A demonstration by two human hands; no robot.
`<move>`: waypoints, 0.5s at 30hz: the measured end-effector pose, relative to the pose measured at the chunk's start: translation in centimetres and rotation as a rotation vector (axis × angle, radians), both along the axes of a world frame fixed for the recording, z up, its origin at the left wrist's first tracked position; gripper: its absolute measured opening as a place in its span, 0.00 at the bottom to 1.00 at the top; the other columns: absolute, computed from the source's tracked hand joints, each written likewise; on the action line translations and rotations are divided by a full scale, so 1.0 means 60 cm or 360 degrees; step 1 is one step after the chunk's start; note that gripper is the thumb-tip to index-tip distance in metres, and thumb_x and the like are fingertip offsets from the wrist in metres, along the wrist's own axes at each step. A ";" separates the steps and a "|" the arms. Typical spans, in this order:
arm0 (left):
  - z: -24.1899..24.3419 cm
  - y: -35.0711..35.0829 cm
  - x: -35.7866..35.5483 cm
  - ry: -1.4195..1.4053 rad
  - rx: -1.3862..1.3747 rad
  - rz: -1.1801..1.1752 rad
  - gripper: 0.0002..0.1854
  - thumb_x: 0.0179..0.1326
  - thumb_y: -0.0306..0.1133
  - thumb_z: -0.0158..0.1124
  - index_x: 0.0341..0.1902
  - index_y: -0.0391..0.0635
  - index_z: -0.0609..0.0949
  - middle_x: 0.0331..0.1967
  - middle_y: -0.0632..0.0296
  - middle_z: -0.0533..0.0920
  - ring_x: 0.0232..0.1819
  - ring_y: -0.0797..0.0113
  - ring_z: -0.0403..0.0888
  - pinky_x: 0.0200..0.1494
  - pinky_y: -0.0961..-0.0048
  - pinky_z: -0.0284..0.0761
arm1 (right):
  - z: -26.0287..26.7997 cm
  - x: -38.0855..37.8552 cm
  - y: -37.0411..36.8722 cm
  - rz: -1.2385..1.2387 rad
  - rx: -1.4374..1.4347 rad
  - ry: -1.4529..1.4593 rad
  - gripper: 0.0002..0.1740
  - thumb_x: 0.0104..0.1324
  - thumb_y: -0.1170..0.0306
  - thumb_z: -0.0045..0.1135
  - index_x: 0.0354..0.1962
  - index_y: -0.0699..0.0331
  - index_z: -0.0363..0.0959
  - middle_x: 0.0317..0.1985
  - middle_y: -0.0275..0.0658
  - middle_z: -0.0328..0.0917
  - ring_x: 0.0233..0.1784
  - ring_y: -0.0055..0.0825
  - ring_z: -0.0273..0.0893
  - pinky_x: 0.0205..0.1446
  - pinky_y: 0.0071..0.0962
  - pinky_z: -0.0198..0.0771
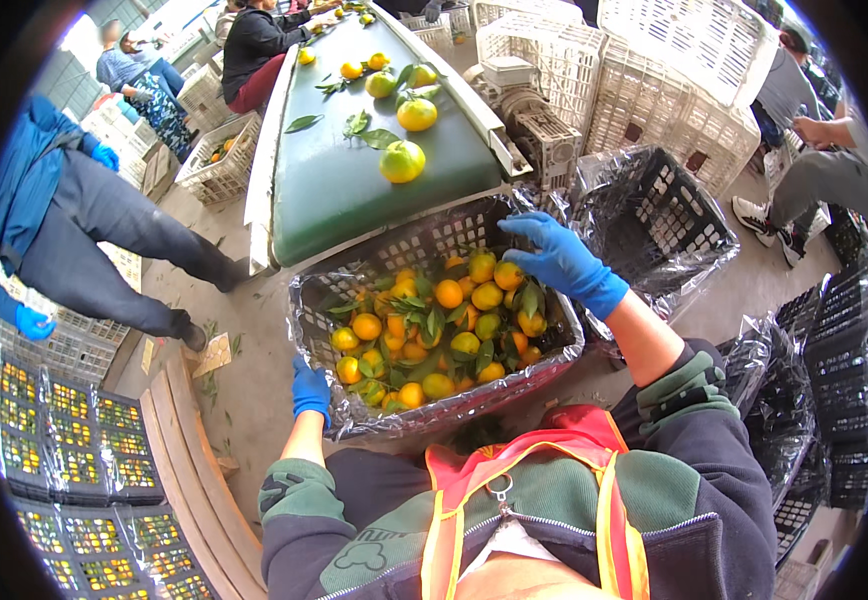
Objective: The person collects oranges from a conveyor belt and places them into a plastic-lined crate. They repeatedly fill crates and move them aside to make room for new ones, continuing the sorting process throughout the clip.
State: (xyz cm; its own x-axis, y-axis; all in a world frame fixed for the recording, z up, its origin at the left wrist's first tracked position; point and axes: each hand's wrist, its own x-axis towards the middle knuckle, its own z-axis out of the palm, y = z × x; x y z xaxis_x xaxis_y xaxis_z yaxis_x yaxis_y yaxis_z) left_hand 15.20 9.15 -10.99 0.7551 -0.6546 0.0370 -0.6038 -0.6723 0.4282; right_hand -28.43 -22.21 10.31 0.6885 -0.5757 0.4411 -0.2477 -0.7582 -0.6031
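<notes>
A black plastic crate (396,259) lined with clear film stands at the end of a green conveyor belt (344,187). Inside it lie many orange and yellow-green mandarins (438,330) with leaves attached. My left hand (309,388), in a blue glove, is against the crate's near left side; its fingertips are partly hidden there. My right hand (554,251), also gloved in blue, hovers over the crate's right part with fingers spread, holding nothing. Close above the crate, a greenish mandarin (402,161) rests on the belt, with several more behind it.
Another film-lined black crate (655,210) stands to the right. Stacked black crates (839,360) fill the far right, with fruit-filled crates (66,435) at lower left. White crates (666,105) and a motor (539,127) flank the belt. A co-worker (96,202) stands left, near wooden planks (194,457).
</notes>
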 end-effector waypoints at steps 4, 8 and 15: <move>0.008 0.000 -0.005 0.0136 0.0045 -0.0014 0.36 0.65 0.35 0.61 0.73 0.39 0.59 0.57 0.33 0.77 0.57 0.35 0.78 0.58 0.51 0.73 | -0.011 -0.007 0.018 0.0198 0.0039 -0.0012 0.26 0.63 0.67 0.68 0.58 0.62 0.76 0.55 0.46 0.79 0.59 0.39 0.77 0.64 0.34 0.72; 0.023 -0.047 -0.020 0.0075 0.0012 -0.0089 0.37 0.65 0.36 0.62 0.74 0.39 0.58 0.61 0.35 0.73 0.60 0.38 0.73 0.62 0.53 0.69 | -0.063 -0.053 0.010 -0.0200 0.0017 0.0292 0.31 0.61 0.58 0.67 0.59 0.61 0.74 0.56 0.51 0.77 0.60 0.49 0.75 0.65 0.41 0.70; 0.052 -0.107 -0.060 -0.0031 0.0186 0.0013 0.41 0.65 0.37 0.64 0.76 0.38 0.55 0.67 0.38 0.66 0.67 0.42 0.66 0.68 0.56 0.61 | -0.123 -0.119 0.074 -0.0772 0.0779 0.0405 0.44 0.53 0.55 0.70 0.65 0.59 0.64 0.55 0.58 0.76 0.56 0.58 0.76 0.59 0.48 0.73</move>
State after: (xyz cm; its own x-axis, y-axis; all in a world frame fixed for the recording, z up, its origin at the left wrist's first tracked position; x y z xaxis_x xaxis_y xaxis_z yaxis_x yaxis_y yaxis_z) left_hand 11.62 2.72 -7.89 0.7602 -0.6492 -0.0245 -0.6056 -0.7218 0.3350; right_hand -35.59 -17.77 2.94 0.3528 -0.9319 -0.0844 -0.6645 -0.1861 -0.7237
